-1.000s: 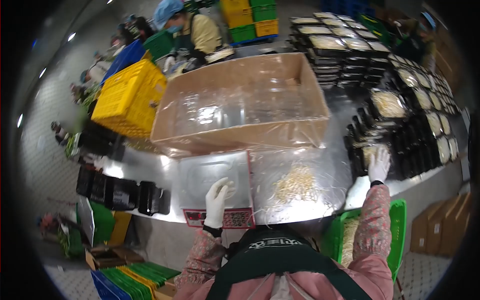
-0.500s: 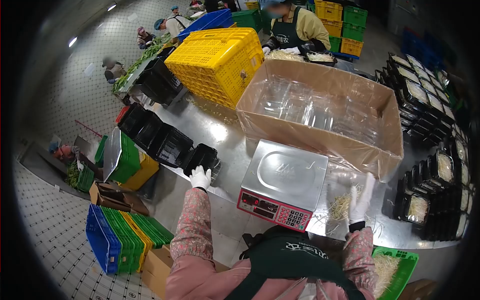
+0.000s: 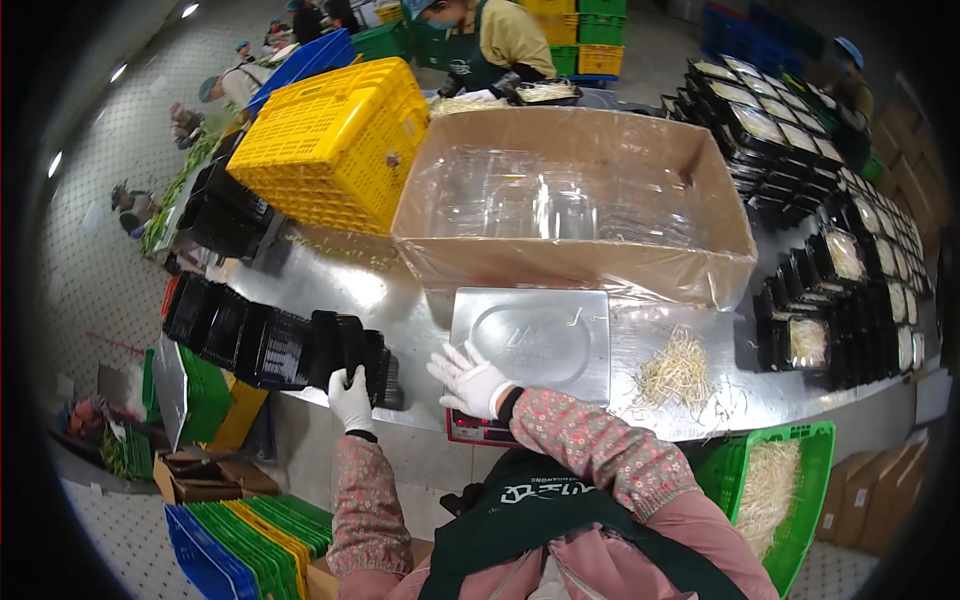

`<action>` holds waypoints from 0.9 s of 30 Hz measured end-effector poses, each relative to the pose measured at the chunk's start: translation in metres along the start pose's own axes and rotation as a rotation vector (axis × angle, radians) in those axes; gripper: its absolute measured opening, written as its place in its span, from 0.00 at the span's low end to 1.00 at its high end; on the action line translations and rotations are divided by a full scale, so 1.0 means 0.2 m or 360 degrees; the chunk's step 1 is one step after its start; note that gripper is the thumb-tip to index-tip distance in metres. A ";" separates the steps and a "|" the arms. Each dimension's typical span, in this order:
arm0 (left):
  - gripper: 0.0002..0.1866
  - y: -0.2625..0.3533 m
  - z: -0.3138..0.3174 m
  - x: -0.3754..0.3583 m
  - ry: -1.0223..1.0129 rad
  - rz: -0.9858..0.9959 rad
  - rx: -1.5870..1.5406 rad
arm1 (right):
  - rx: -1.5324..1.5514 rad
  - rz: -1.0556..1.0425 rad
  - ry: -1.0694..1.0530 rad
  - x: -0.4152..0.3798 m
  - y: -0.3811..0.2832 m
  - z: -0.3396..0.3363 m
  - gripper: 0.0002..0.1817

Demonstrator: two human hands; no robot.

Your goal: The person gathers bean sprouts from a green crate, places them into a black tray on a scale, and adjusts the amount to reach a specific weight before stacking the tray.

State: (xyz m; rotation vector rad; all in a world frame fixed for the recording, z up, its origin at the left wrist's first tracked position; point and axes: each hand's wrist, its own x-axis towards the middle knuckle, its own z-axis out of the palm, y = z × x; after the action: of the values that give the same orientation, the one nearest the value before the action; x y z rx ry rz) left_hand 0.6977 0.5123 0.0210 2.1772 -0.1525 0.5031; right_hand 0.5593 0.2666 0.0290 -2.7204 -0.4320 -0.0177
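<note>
My left hand [image 3: 350, 404], white-gloved, closes on the near edge of a black plastic tray [image 3: 337, 345] at the right end of a row of nested black trays [image 3: 240, 340]. My right hand [image 3: 474, 382], also gloved, reaches across my body with fingers spread and nothing in them. It overlaps the lower left corner of the scale [image 3: 540, 345], whose steel plate carries only a stray sprout or two. The right sleeve hides most of the scale's red keypad. Right of the scale lies a loose pile of bean sprouts [image 3: 678, 372] on the steel table.
A plastic-lined carton [image 3: 575, 262] of clear lids stands behind the scale, beside a yellow crate [image 3: 325, 140]. Stacked filled trays [image 3: 808, 345] line the right side. A green crate [image 3: 815, 500] of sprouts sits low right. A co-worker [image 3: 500, 45] works opposite.
My right hand has swung left from the sprout pile to the scale's left corner. My left hand has gone from resting on the end tray to gripping one. The view has shifted right.
</note>
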 end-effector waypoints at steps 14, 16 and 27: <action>0.12 1.29 0.69 -0.45 -0.0958 0.0757 -0.0730 | 0.0152 0.1553 0.0523 -0.97 0.05 -0.14 0.44; 0.11 1.51 0.84 -0.72 -0.1534 0.1173 -0.0877 | 0.0238 0.1417 0.0519 -1.10 -0.06 -0.10 0.43; 0.37 1.76 1.33 -1.45 -0.1856 0.2117 -0.0077 | -0.0321 0.2704 0.2076 -2.56 -0.67 -0.13 0.35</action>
State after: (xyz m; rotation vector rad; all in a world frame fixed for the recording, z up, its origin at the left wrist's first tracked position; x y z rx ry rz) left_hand 0.4135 0.0673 0.0182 1.7637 -2.2299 -0.1898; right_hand 0.0326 0.2232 0.0671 -1.7166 2.0817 -1.1808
